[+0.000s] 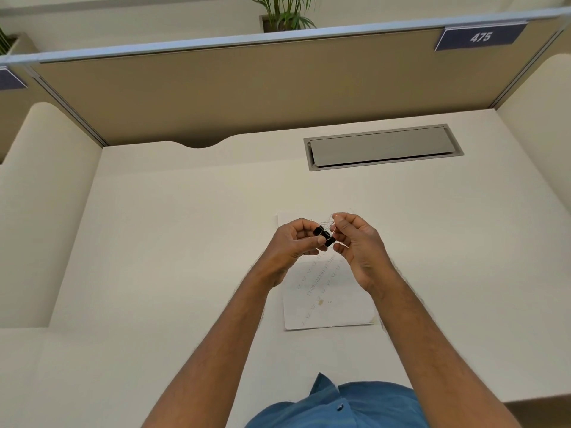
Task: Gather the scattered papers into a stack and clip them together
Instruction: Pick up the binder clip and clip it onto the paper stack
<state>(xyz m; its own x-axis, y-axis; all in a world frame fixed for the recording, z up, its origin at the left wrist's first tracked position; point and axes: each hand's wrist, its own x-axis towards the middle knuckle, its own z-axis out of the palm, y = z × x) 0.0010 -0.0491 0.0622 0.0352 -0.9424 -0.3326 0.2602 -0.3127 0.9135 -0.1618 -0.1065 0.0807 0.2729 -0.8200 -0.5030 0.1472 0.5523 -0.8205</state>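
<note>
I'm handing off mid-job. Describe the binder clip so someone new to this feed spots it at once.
Start at the cream desk and find the stack of printed papers near its middle. Both hands are raised just above the stack's far end, and the binder clip sits between the left hand and right hand. It is the only small black object there.

Papers [324, 301] sit stacked on the desk [185, 242], near-center. Both hands are up over their far end, left hand [293, 245] and right hand [355, 242] pinching a clip [323, 236] between them. Hatch [383, 147] far right, partition [247, 94] behind it.
</note>
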